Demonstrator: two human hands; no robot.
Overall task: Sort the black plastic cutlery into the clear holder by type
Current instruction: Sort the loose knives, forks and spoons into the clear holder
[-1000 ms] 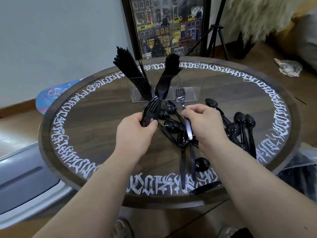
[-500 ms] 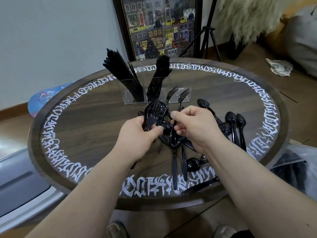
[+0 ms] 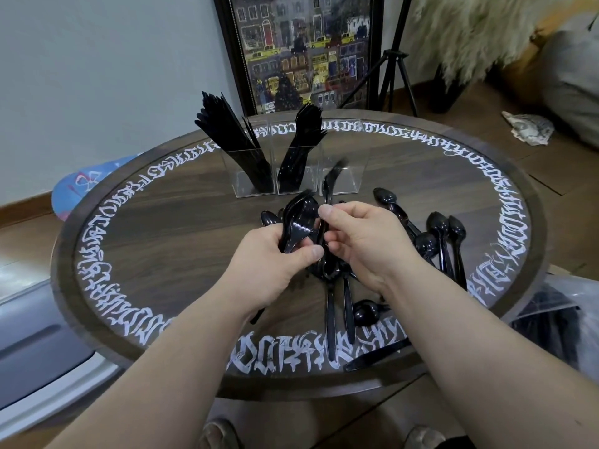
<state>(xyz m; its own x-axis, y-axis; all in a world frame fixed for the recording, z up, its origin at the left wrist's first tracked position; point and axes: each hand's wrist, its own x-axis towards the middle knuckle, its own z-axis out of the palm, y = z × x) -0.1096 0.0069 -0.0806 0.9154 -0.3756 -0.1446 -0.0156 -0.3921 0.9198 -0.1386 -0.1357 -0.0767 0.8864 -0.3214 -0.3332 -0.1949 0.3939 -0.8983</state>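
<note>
My left hand point(image 3: 271, 266) grips a bunch of black plastic forks point(image 3: 296, 222) by their handles, tines pointing away from me. My right hand point(image 3: 363, 241) pinches a black fork point(image 3: 330, 184) between thumb and fingers, right beside that bunch; its blurred head reaches up in front of the clear holder point(image 3: 343, 186). The holder's left compartment has several knives point(image 3: 233, 137), the middle one several forks point(image 3: 303, 147), and the right one looks bare. Loose black spoons point(image 3: 437, 234) lie on the table to the right of my hands and under them.
The round dark wooden table point(image 3: 155, 241) has a ring of white lettering. A framed picture point(image 3: 304, 50) and a tripod point(image 3: 395, 69) stand behind it. A black knife point(image 3: 376, 354) lies near the front edge. A plastic bag point(image 3: 557, 322) sits at the right.
My right hand has lifted the fork off the pile and brought it left against the bunch in my left hand. The view has shifted a little.
</note>
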